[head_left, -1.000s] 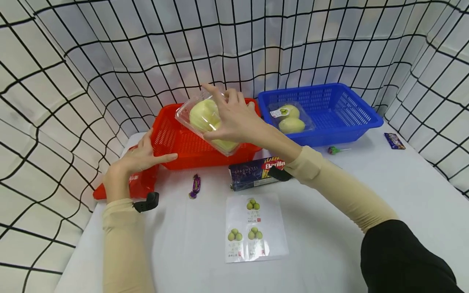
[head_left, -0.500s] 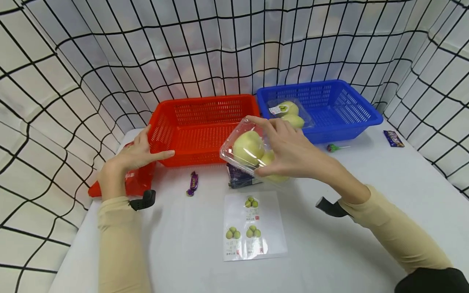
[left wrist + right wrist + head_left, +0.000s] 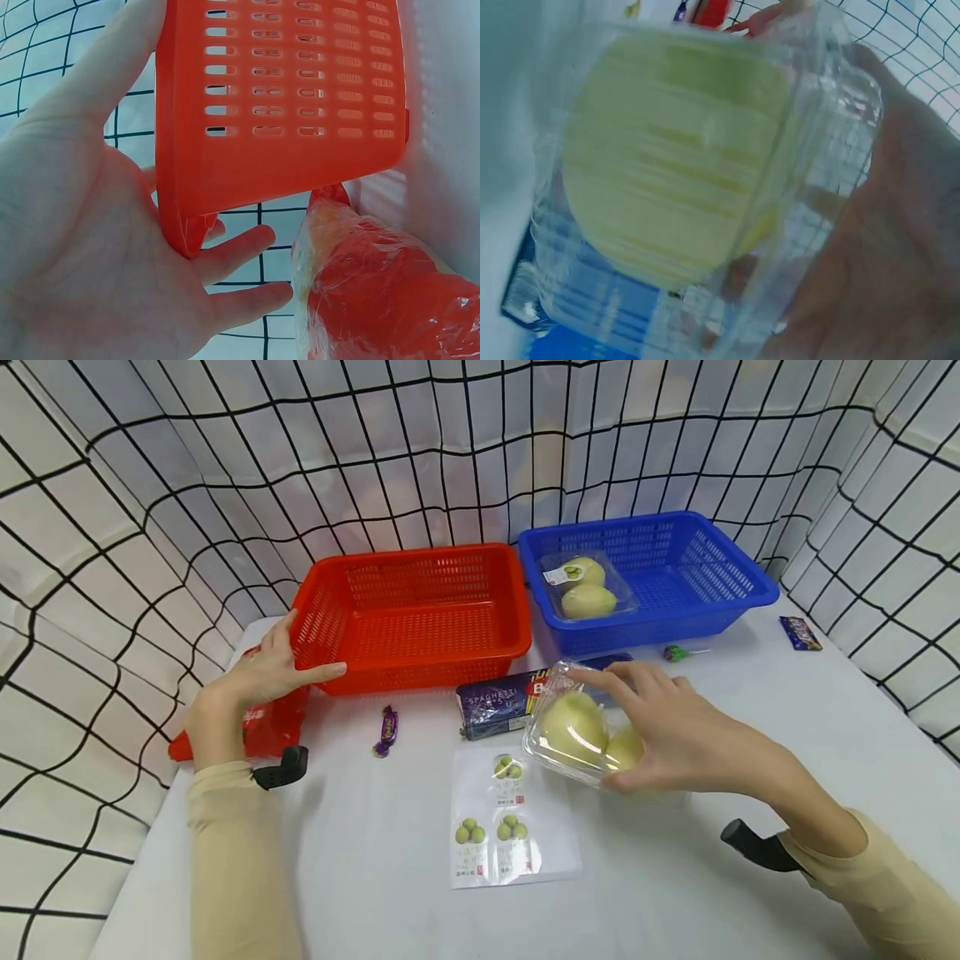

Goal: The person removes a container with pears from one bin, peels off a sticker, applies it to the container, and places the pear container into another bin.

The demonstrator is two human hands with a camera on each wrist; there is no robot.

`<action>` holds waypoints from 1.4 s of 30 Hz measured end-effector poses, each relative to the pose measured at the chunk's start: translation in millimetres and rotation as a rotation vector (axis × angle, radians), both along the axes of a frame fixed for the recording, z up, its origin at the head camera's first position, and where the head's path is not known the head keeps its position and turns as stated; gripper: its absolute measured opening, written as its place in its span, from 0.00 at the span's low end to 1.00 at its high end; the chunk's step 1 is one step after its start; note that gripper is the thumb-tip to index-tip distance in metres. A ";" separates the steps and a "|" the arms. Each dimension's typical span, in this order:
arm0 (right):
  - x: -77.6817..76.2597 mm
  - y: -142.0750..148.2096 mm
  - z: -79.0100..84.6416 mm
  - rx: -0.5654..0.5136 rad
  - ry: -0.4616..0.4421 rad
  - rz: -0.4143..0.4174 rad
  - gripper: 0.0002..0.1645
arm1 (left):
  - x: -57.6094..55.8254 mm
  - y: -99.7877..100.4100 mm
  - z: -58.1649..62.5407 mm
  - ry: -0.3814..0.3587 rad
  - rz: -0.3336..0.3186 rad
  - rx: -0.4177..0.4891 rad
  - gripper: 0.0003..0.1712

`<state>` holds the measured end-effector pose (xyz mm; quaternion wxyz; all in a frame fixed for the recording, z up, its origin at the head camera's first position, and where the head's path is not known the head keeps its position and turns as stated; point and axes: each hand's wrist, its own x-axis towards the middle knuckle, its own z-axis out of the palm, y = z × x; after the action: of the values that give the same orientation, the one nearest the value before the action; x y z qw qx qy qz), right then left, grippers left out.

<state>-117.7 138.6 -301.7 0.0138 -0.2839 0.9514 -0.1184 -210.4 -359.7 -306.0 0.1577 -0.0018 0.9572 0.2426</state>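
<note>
My right hand (image 3: 686, 731) grips a clear plastic box (image 3: 540, 739) of pale green fruit (image 3: 573, 727), tilted above the table beside the sticker sheet. In the right wrist view the fruit (image 3: 675, 157) shows large through the blurred plastic. The left hand (image 3: 258, 681) touches the left end of the red basket (image 3: 412, 677), its fingers spread. In the left wrist view that hand (image 3: 120, 225) lies against the rim of the red basket (image 3: 285, 165). A sheet with several fruit stickers (image 3: 480, 860) lies in front. The blue basket (image 3: 645, 631) holds another fruit box (image 3: 588, 585) bearing a label.
A Barilla spaghetti pack (image 3: 495, 706) lies behind the sheet, partly hidden by the box. A purple wrapped candy (image 3: 386, 731), a lollipop (image 3: 677, 653) and a small snack packet (image 3: 800, 633) lie about. A red bag (image 3: 277, 727) sits by the left wrist. Black netting surrounds the table.
My right hand has carried the fruit box from over the red basket rightward and toward me, to beside the sticker sheet. My left hand has stayed at the red basket's end.
</note>
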 end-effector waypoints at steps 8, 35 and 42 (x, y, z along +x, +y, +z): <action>5.9 21.3 -18.6 0.020 -0.120 0.044 0.67 | 3.0 -4.5 -1.4 0.000 -0.010 -0.010 0.75; -9.0 14.9 -10.4 0.051 -0.212 0.200 0.49 | 70.1 151.7 64.0 0.002 -0.459 -0.084 0.30; -4.9 -44.8 -4.1 0.173 -0.152 0.353 0.39 | 67.5 205.9 29.6 -0.123 -0.512 -0.306 0.28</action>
<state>-122.6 93.8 -305.8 0.1305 -0.4342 0.8897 -0.0530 -142.9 -153.8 -276.4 0.2695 0.2013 0.9405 0.0474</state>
